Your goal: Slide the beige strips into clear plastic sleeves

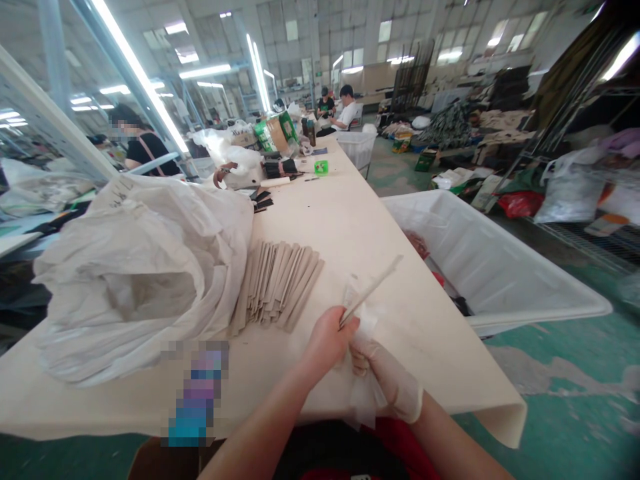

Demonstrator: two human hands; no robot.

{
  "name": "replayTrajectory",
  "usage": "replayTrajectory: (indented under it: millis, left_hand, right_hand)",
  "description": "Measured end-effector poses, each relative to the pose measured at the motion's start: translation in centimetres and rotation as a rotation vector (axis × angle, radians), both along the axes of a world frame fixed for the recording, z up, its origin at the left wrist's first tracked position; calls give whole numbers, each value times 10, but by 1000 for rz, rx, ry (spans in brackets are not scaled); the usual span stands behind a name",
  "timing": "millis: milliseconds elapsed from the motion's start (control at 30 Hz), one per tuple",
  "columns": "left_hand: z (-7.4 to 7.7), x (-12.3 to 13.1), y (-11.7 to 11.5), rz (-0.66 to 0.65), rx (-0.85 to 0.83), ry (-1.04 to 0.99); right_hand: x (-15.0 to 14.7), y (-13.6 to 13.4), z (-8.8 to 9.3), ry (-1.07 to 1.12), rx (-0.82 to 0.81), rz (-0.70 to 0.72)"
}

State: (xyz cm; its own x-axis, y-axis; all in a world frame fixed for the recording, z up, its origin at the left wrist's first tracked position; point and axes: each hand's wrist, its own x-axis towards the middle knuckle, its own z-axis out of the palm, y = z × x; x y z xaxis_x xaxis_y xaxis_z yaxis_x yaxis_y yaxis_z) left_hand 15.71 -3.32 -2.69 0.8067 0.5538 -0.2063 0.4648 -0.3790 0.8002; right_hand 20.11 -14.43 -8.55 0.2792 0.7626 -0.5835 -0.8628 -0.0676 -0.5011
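A bare left hand [329, 339] pinches a beige strip [373, 288] jutting beyond its closed fingers [353, 325] — the gloved right hand [387, 377] curls at clear plastic [363, 398], grip unclear — with more strips [280, 280] left of the fingers.

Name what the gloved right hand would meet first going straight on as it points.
The right hand would probably meet the left hand, which holds a thin strip; the depth between the hands is unclear.

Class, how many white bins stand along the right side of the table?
2: the near bin beside the table, and the far bin farther back along it. Others may be hidden.
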Motion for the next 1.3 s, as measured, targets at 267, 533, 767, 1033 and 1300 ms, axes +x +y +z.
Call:
replayTrajectory:
  millis: [267,533,767,1033,1300]
  left_hand:
    - [-6,21,21,168,-133,-35]
    - [-9,26,36,144,-70,-57]
    - [-10,39,45,128,44,-75]
    - [2,38,47,150,-76,-153]
    - [-11,36,62,268,-222,-219]
  right_hand:
    - [20,-4,11,348,296,101]
    - [21,-7,7,445,330,107]
    - [15,0,20,476,444,225]
    - [24,4,12,594,347,147]
    - [24,2,11,642,339,47]
